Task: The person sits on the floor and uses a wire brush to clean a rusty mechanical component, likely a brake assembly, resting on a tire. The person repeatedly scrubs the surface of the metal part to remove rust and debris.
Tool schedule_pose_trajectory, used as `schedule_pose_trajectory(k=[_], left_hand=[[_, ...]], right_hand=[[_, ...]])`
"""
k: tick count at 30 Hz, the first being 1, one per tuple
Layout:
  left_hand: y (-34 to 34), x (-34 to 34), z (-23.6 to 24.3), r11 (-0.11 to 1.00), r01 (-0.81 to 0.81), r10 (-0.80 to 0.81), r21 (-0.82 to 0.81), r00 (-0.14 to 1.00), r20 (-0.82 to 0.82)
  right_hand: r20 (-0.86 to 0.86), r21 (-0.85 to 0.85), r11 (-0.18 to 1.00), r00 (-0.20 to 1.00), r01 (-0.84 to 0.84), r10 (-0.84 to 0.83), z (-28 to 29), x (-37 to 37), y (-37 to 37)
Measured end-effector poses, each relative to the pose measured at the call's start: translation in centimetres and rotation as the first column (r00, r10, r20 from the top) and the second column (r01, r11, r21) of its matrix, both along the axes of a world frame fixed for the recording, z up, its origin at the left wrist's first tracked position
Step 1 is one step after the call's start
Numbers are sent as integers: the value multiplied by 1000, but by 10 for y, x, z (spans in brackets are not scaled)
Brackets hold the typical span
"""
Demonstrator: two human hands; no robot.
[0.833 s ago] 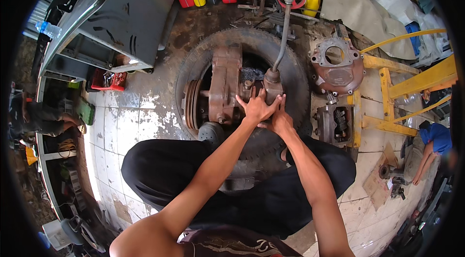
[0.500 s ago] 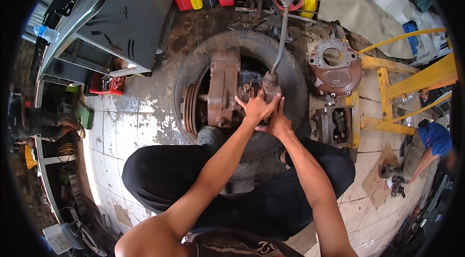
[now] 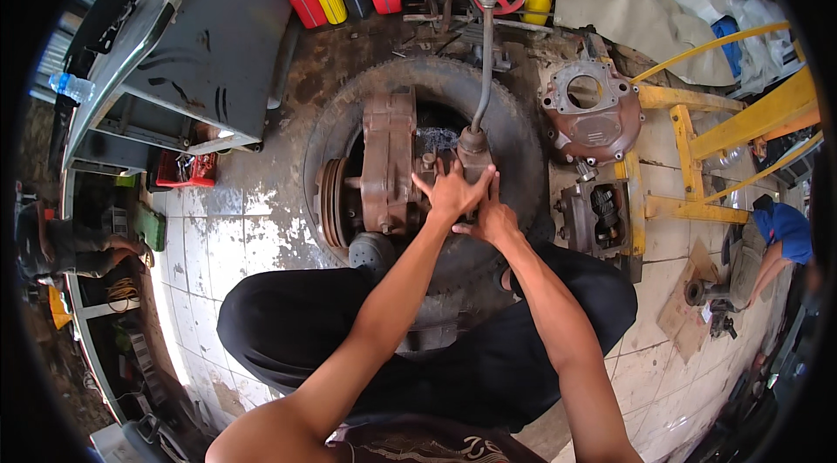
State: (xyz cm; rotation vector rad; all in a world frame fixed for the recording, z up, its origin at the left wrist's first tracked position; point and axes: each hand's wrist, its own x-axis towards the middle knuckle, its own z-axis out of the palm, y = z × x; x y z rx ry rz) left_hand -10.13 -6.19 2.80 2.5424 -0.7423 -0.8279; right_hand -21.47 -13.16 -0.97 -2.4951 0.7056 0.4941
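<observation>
A rusty brown gearbox (image 3: 389, 162) lies on a large tyre (image 3: 336, 119) between my bent legs. From the lever housing (image 3: 473, 147) at its right end rises a long grey gear lever (image 3: 486, 71) with a knob on top. My left hand (image 3: 455, 194) rests with fingers spread on the gearbox next to the base of that housing. Close against it, my right hand (image 3: 493, 221) lies on the housing's near right side, fingers stretched out. Neither hand appears to grip anything; the undersides of both are hidden. A grooved pulley-like disc (image 3: 333, 201) sits at the gearbox's left end.
Right of the tyre are a bell housing (image 3: 597, 119) and an opened gear casing (image 3: 595, 217), beside a yellow metal frame (image 3: 689, 158). A grey metal cabinet (image 3: 205, 53) stands left, a red tool tray (image 3: 187, 168) near it. Another person in blue (image 3: 783, 232) works far right.
The view has turned slightly, so the surroundings sit further left. The gear lever looks more upright. Both hands keep their places on the gearbox.
</observation>
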Motion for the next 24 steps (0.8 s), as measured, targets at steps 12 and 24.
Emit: schedule_pose_trajectory(k=[12, 24], left_hand=[[14, -14, -2, 998, 39, -35, -39, 995, 96], [14, 19, -8, 1000, 24, -26, 16, 988, 151]], right_hand=[[75, -100, 993, 995, -64, 72, -27, 2, -8], [53, 25, 999, 998, -39, 38, 4, 22, 1]])
